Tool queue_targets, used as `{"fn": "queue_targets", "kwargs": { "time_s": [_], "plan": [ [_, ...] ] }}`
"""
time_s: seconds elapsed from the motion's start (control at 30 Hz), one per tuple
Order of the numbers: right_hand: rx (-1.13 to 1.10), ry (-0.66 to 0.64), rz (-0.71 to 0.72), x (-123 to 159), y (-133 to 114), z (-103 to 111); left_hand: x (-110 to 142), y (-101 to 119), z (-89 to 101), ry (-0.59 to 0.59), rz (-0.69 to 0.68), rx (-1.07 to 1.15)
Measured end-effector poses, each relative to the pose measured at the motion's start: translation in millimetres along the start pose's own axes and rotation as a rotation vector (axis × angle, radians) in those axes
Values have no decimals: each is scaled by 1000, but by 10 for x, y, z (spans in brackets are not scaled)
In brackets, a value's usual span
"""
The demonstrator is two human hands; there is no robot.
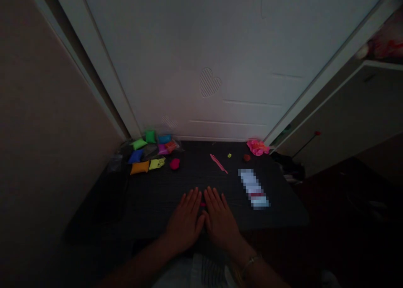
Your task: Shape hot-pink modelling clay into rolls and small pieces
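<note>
Both hands lie palm down, side by side, near the front of a dark table (147, 214). My left hand (185, 221) is flat with its fingers stretched out. Its thumb comes close to that of my right hand (221, 218), which is also flat and outstretched. In the narrow gap between them a small strip of pink, clay-like material (203, 204) shows; how far it runs under the hands is hidden. Farther back lie thin pink sticks, like modelling tools (218, 163), and a magenta lump (174, 164).
At the back left are coloured packets, among them an orange packet (140, 167) and a blue packet (136, 156). To the right lie a blurred-out rectangle (253, 188), a yellow bit (229, 155), a reddish lump (246, 158) and a bright pink piece (258, 147). A white panel (189, 61) stands behind.
</note>
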State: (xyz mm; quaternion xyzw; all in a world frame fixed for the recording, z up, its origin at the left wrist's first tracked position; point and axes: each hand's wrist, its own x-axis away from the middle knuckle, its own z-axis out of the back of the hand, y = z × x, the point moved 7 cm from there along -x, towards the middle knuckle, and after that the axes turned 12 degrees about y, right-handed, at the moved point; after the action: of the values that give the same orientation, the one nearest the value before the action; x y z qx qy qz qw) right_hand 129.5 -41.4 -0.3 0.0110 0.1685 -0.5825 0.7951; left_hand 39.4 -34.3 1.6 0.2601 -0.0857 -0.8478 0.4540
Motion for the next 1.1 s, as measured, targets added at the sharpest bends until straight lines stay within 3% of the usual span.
{"fn": "queue_targets", "kwargs": {
  "time_s": [0.1, 0.3, 0.37, 0.6, 0.67, 0.83, 0.9, 1.1],
  "plan": [
    [3, -15, -48, 70, 1, 2, 61, -5, 0, 4, 34, -38],
    [41, -45, -191, -488, 307, -24, -558, -327, -102, 58, 207, -103],
    [39, -44, -177, -560, 352, -18, -626, -378, -102, 66, 205, -109],
    [26, -16, -118, 72, 183, -4, 20, -175, 14, 23, 64, -93],
    [29, -21, -140, 101, 186, -14, 22, -173, 7, 12, 59, -149],
    [69, -35, -237, -332, 415, 11, -462, -366, -23, 39, 134, -309],
    [67, -49, -223, -410, 467, 22, -529, -401, -21, 25, 125, -342],
    [47, -22, -171, 1, 383, 15, -42, -253, 70, -2, -8, -364]
  ]
}}
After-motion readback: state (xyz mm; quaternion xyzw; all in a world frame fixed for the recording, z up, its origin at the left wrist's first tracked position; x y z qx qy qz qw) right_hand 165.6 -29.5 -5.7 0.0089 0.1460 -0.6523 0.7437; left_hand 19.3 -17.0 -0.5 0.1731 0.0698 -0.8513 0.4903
